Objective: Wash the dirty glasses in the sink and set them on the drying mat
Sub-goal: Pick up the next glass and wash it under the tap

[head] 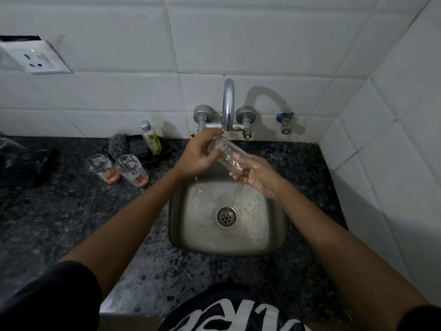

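Observation:
Both my hands hold one clear glass (225,152) tilted on its side under the running tap (228,106), above the steel sink (274,225). My left hand (199,155) grips the glass near its rim end, by the water stream. My right hand (256,174) cups the base end, wet, with fingers curled around it. Water drips off my hands into the sink. Two dirty glasses (101,167) (131,169) with orange residue at the bottom stand on the dark counter to the left of the sink.
A dish-soap bottle (150,137), a steel scrubber (117,142) and a dark tray sit behind the dirty glasses. Dark objects lie at the far left of the granite counter (71,211). White tiled walls close in behind and to the right. A wall socket (35,59) is upper left.

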